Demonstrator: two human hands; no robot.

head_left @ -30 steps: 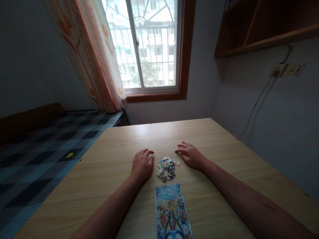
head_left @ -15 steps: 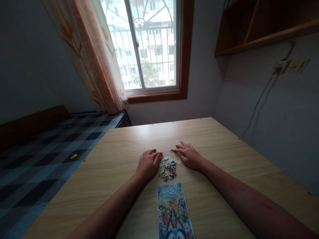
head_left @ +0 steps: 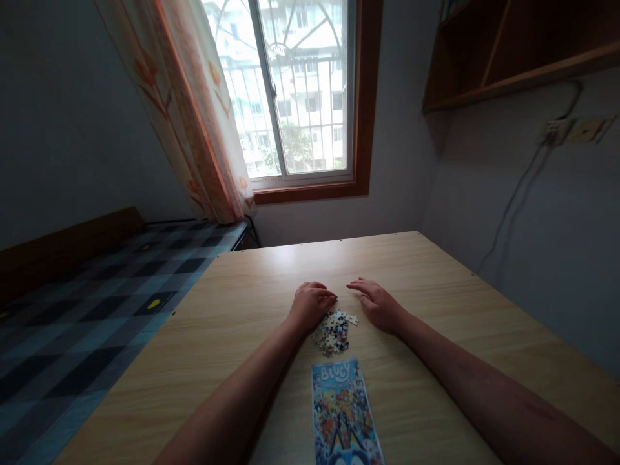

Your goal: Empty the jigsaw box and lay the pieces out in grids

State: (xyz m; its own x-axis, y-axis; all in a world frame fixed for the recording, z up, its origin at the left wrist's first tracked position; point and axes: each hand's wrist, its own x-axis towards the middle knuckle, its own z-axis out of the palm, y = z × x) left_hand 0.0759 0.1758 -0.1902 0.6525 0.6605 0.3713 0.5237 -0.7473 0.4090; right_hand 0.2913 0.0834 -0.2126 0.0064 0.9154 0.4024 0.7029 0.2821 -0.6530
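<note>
Tabletop, puzzle pieces beside left grip

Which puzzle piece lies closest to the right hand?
The pale-faced puzzle piece at the right edge of the pile. It juts out toward the right hand, while most other pieces lie bunched further left.

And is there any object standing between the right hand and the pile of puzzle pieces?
Nothing visible stands between the right hand and the pile of puzzle pieces. The left hand is at the pile's far left side, and the printed sheet lies on its near side, so neither blocks.
</note>
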